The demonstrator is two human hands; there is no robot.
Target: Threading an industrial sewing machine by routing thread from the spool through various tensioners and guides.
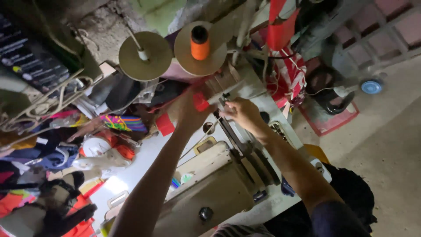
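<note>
Both arms reach forward over a beige industrial sewing machine that stands on a white table. The left hand is at the far end of the machine and holds a small red piece of fabric between its fingers, pressed close to the needle area. A second red piece of fabric hangs just below the left wrist, near the far edge of the table. The right hand is just beside the left one, with its fingers pinched around a small thin metal part at the head of the machine; the picture is dim and blurred there, so it is possibly a thread or the needle bar, I cannot tell which.

Behind the hands, at the far edge of the table, 2 round tan discs of a thread stand are side by side. The right disc carries an orange thread spool; the left disc carries only a white spindle. On the left side of the table lies a heap of colourful cloth pieces, with a striped multicoloured piece near the discs. A red patterned cloth hangs at the far right corner.
</note>
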